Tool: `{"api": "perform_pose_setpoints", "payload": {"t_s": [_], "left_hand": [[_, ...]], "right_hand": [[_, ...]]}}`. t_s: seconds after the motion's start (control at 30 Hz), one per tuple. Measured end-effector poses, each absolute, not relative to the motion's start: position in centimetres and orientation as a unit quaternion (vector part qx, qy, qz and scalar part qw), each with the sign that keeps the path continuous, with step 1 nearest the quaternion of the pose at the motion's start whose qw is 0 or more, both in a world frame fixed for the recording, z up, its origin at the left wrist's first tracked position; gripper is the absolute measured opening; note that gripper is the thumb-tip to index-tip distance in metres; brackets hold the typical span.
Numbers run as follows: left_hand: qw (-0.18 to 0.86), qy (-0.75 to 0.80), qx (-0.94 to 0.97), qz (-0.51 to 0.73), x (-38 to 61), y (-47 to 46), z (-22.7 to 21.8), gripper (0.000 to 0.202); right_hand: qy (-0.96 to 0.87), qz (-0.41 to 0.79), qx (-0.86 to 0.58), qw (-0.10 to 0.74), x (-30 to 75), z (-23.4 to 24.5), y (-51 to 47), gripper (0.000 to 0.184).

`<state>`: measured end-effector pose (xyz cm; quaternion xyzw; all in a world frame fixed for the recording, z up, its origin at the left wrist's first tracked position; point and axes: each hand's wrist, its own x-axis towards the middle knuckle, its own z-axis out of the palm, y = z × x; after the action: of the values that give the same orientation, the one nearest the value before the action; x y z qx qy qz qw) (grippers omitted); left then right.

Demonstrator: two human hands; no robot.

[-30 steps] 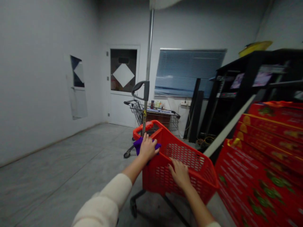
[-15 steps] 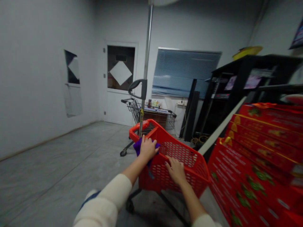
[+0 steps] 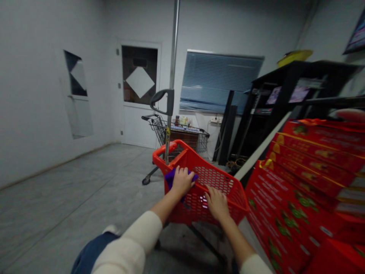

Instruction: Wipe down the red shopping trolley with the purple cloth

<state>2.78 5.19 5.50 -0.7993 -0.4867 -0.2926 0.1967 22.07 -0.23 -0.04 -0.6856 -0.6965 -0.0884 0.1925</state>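
A red plastic shopping cart (image 3: 179, 214) with a perforated basket stands in front of me. On its near top rim, toward the handle end, my left hand (image 3: 182, 182) presses a purple cloth (image 3: 170, 176), fingers curled over it. Farther right along the same rim, my right hand (image 3: 218, 203) grips the edge, with its fingertips bent over the top. The cloth is partly hidden under my left hand. A metal pole (image 3: 173, 53) with a grey loop handle (image 3: 170, 102) rises at the cart's handle end.
Stacked red cartons (image 3: 296, 205) stand close on the right. Behind the cart are a wire shopping cart (image 3: 203, 142) holding goods, a white door (image 3: 137, 127) and a window with blinds (image 3: 219, 82). A black shelf rack (image 3: 288, 76) is at the back right.
My left hand and the purple cloth have slid along the rim to the right, away from the handle. My right hand stays on the rim. The view has shifted slightly.
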Motion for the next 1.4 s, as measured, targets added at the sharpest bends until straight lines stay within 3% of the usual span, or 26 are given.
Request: {"api": "perform_pose_setpoints", "payload": {"t_s": [0.23,0.5,0.83,1.17,1.4], "left_hand": [[0.203,-0.489,-0.778,-0.338,-0.9,6.1,5.9,0.039],[0.21,-0.491,-0.778,-0.331,3.8,5.1,3.6,0.032],[0.263,-0.473,-0.767,-0.344,-2.2,7.3,5.3,0.026],[0.214,-0.492,-0.749,-0.389,6.8,4.7,0.7,0.023],[0.242,-0.44,-0.8,-0.329,2.6,6.0,3.8,0.021]], "right_hand": [[-0.712,-0.056,-0.677,0.174,21.7,0.0,-0.5,0.049],[-0.71,-0.034,-0.679,0.181,20.2,0.2,-0.4,0.05],[-0.715,-0.055,-0.672,0.188,20.4,-0.2,-0.4,0.048],[-0.709,-0.089,-0.674,0.188,20.3,-0.5,-0.6,0.045],[-0.716,-0.077,-0.67,0.183,21.3,0.0,-0.6,0.045]]}}
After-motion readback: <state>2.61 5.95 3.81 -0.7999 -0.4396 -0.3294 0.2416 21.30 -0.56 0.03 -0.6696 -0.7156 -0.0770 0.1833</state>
